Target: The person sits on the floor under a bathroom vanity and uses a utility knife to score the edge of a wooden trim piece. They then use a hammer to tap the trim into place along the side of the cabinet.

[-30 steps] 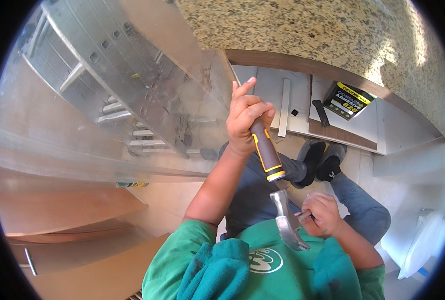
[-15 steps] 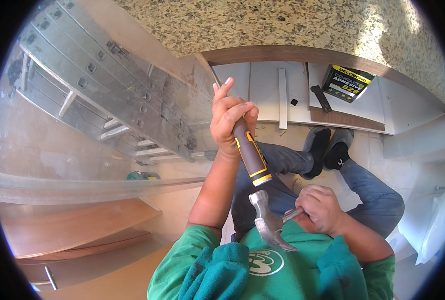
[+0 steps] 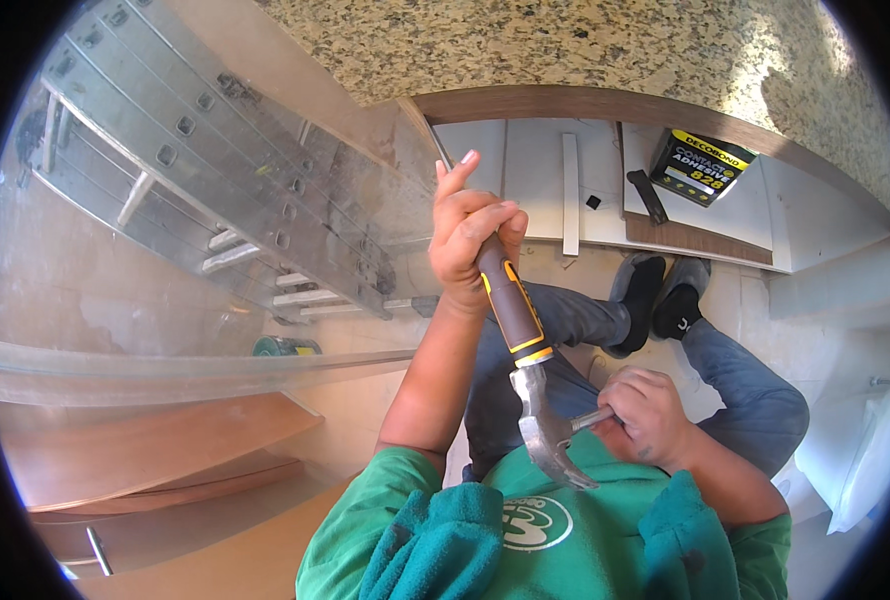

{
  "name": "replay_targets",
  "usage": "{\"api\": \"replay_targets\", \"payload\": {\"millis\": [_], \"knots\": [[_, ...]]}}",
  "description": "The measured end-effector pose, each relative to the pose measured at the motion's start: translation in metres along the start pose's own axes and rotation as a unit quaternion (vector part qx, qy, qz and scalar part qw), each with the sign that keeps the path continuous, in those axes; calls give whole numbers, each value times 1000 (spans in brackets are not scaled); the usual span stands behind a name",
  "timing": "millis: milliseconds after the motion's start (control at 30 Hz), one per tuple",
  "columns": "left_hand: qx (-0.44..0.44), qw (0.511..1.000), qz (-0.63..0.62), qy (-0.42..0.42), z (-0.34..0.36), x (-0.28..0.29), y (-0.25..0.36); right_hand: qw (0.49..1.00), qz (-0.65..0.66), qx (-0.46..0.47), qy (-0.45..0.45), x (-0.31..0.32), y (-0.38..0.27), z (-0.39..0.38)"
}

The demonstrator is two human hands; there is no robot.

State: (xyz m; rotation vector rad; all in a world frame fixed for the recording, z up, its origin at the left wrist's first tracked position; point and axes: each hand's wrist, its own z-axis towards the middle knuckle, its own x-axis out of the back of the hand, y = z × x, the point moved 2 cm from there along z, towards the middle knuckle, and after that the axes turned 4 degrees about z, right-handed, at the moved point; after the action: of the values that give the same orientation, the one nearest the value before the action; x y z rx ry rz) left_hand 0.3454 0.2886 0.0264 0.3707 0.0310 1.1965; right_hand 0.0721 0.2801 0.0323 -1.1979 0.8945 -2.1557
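Observation:
My left hand (image 3: 475,235) is closed round a chisel (image 3: 513,308) with a brown and yellow handle and a metal-capped butt. Its grey blade points up toward the cabinet's left front edge (image 3: 420,125); fingers cover part of the blade, and I cannot tell whether the tip touches. Lower right, my right hand (image 3: 650,415) grips the shaft of a claw hammer (image 3: 545,430). The hammer's striking face meets, or nearly meets, the chisel's butt, while its claw points down toward my green shirt.
Above the open cabinet runs a speckled stone countertop (image 3: 565,45). Inside stand a black and yellow adhesive can (image 3: 700,168), a white strip (image 3: 570,195) and a black tool (image 3: 647,197). A metal ladder (image 3: 195,150) leans at left; brown panels (image 3: 155,445) lie lower left.
The hammer head has come up against the chisel's butt, closing the small gap between them. Both hands and the view have shifted slightly; the grips are the same.

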Motion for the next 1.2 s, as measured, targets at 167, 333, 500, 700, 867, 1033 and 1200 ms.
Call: {"api": "replay_targets", "payload": {"millis": [167, 333, 500, 700, 867, 1033, 1200], "knots": [[0, 1000, 0, -1, -1, 0, -1, 1000, 0, -1, 4, 2, -2, 2], [23, 999, -23, 1, -1, 1, -2, 1000, 1, -3, 5, 2, -2, 3], [27, 999, -26, -1, -2, 3, -1, 1000, 10, 3, -10, 4, -4, 6], [25, 999, -29, -12, -2, 2, -1, 1000, 12, 11, 19, 9, 5, -18], [33, 999, -29, -24, 2, 3, 3, 990, 32, -126, 56, 11, 10, -47], [32, 998, -37, -30, 0, 9, 2, 908, 294, -275, 118, -4, -3, -15], [37, 998, -48, -28, -1, 6, 4, 891, 334, -253, 174, -14, -11, 28]]}}
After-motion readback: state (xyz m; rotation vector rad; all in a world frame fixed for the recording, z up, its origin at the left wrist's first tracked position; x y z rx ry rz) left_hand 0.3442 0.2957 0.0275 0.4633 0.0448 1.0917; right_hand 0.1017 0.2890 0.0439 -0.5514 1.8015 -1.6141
